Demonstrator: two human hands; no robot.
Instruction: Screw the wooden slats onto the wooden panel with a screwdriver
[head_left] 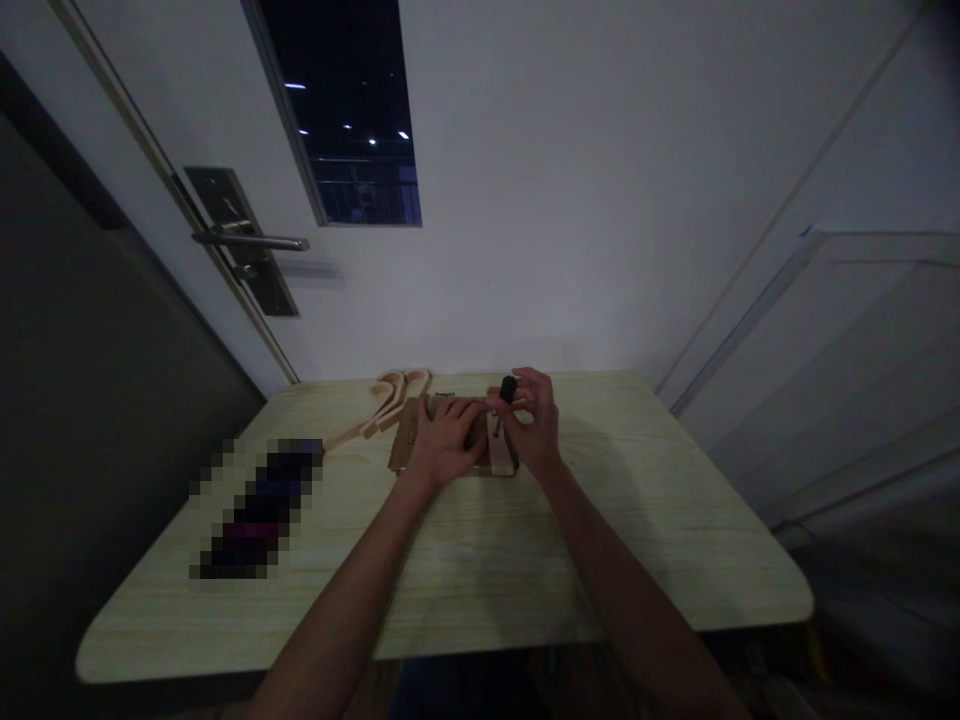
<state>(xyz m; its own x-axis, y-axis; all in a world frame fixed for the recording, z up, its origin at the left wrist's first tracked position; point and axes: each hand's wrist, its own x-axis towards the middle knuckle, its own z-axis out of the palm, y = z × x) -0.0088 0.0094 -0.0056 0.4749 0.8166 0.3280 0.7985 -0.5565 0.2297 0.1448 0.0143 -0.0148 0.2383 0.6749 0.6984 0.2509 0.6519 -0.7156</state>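
Resting left hand point(448, 443): we lay it flat on the brown board point(405, 440), fingers spread, nothing gripped that we can see.
Right hand point(537, 420): we have its fingers closed around a black-handled tool point(508, 388), its shaft slanting down over the light wooden strip point(500, 458).
Brown board: near the far edge of the counter point(660, 530), with the light wooden strip at its right end.
Curved wooden pieces point(387, 410): just beside its upper left.

The forearms point(349, 595) and hands point(448, 442) are bare; the clothing point(466, 690) below is dark bluish (though shadowed).
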